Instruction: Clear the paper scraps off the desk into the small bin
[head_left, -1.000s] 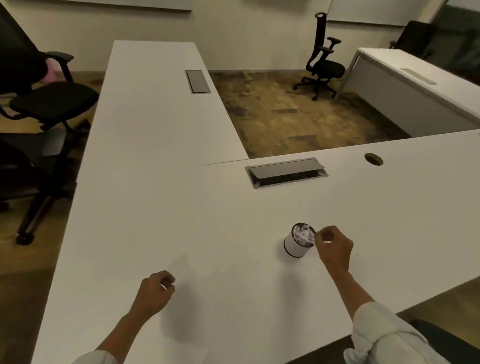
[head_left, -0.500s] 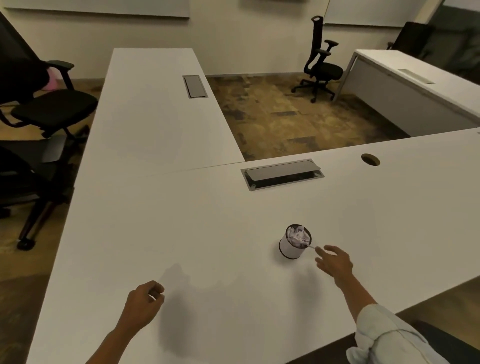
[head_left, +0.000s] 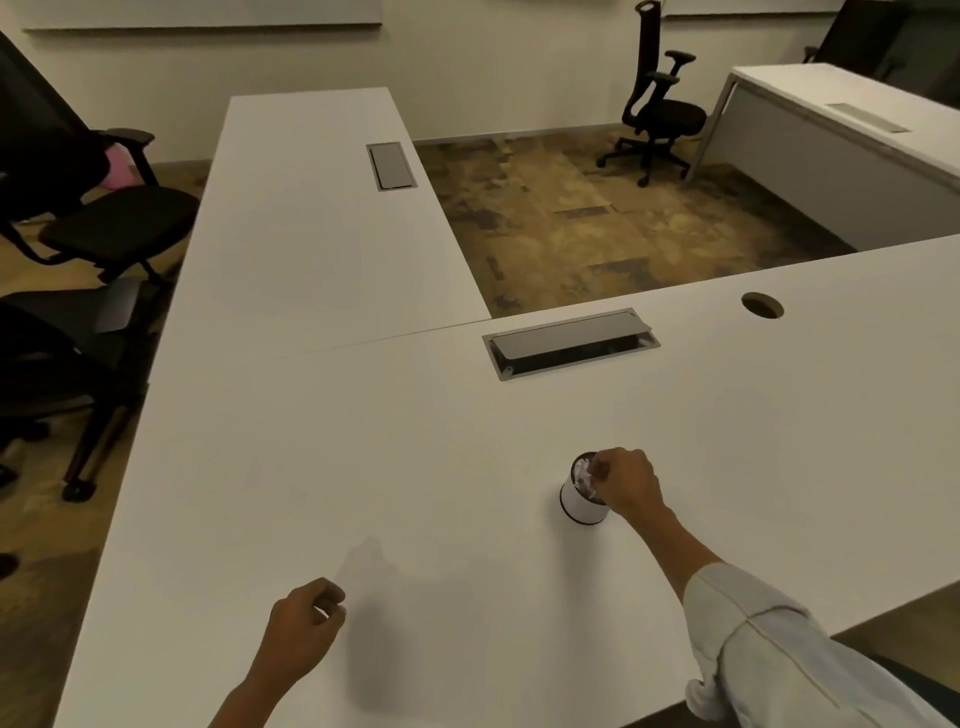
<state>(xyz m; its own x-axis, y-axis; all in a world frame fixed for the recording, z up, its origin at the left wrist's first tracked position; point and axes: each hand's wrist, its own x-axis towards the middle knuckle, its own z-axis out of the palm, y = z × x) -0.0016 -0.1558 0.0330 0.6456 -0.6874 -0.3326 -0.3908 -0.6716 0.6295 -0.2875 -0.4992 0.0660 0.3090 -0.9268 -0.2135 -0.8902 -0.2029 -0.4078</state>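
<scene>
right hand (head_left: 626, 486) at rim of small bin (head_left: 581, 501), fingers bunched over scraps (head_left: 584, 474) — grasp unclear | left hand (head_left: 306, 626) loosely curled (contents unclear), near-left on table (head_left: 415, 441) — farther from bin

The right hand (head_left: 626, 486), which half a second ago lay low on the tabletop (head_left: 415, 441) just beside the small bin (head_left: 581, 501), has come up over the bin's rim, its fingertips bunched above the crumpled paper scraps (head_left: 584, 475) inside. The left hand (head_left: 304, 626), curled loosely, has drifted slightly nearer the bin. The camera has tipped down a little, so the far wall shows less.
</scene>
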